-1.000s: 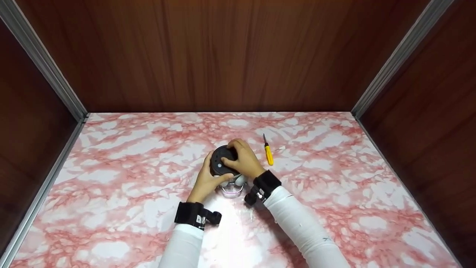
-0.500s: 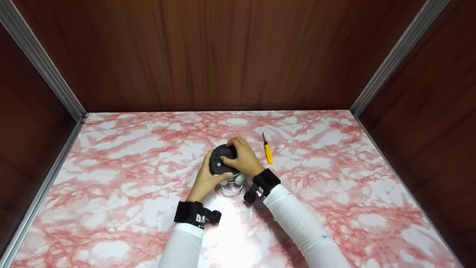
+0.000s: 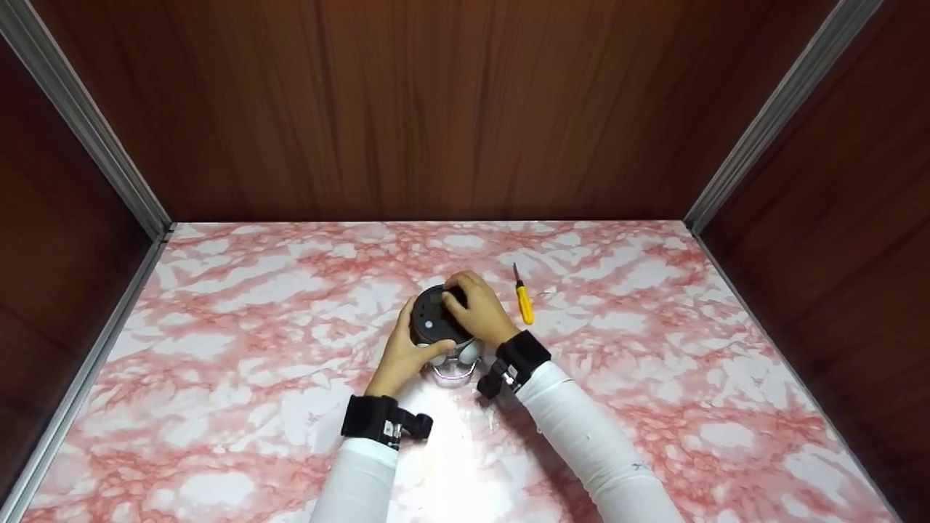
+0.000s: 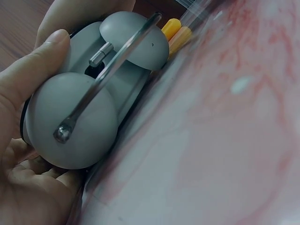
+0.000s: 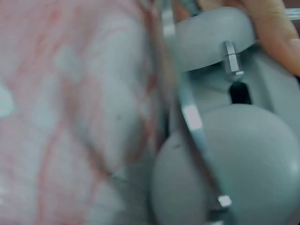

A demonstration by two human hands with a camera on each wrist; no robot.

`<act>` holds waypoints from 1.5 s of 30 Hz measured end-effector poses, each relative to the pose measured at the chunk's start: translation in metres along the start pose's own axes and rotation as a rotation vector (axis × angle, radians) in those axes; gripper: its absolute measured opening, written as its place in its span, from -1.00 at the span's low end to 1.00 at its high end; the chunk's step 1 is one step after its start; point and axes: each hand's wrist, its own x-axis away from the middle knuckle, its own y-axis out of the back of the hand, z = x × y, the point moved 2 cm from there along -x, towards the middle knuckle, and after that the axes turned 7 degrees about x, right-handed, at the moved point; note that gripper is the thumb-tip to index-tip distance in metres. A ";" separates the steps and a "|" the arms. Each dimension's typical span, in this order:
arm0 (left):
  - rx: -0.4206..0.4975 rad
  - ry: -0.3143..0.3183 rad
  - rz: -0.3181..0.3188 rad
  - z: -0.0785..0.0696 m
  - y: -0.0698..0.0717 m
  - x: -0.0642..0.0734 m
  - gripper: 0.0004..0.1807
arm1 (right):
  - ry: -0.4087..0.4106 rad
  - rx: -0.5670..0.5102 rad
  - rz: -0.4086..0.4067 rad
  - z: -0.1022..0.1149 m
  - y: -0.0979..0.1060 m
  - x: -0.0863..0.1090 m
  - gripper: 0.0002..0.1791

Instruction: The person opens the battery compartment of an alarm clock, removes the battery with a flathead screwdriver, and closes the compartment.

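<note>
The alarm clock (image 3: 430, 334) lies black back up on the marbled tabletop (image 3: 218, 392), metal handle (image 3: 454, 378) toward the person. A yellow-handled screwdriver (image 3: 525, 301) lies apart, right; a wooden wall (image 3: 436, 109) blocks the far edge. The left hand (image 3: 404, 356) clasps the clock's left side; the right (image 3: 479, 309), fingers bent, grips its far right edge.

Dark reddish-brown, wood-grained panels form the back wall (image 3: 407, 109), left wall (image 3: 58, 240) and right wall (image 3: 835, 240), with grey metal strips (image 3: 83, 116) along the corners, enclosing a red-and-white marbled tabletop (image 3: 218, 414) (bright glare (image 3: 458, 472) bleaches its near middle).
</note>
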 end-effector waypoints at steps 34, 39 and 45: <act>-0.072 0.028 -0.022 0.042 0.007 -0.016 0.24 | 0.138 0.051 0.047 0.006 0.017 -0.016 -0.94; -0.068 0.017 -0.020 0.041 0.007 -0.016 0.23 | 0.142 0.037 0.053 0.004 0.019 -0.015 -0.93; -0.049 0.023 -0.023 0.039 0.006 -0.015 0.23 | 0.120 0.003 0.027 0.001 0.027 -0.015 -0.92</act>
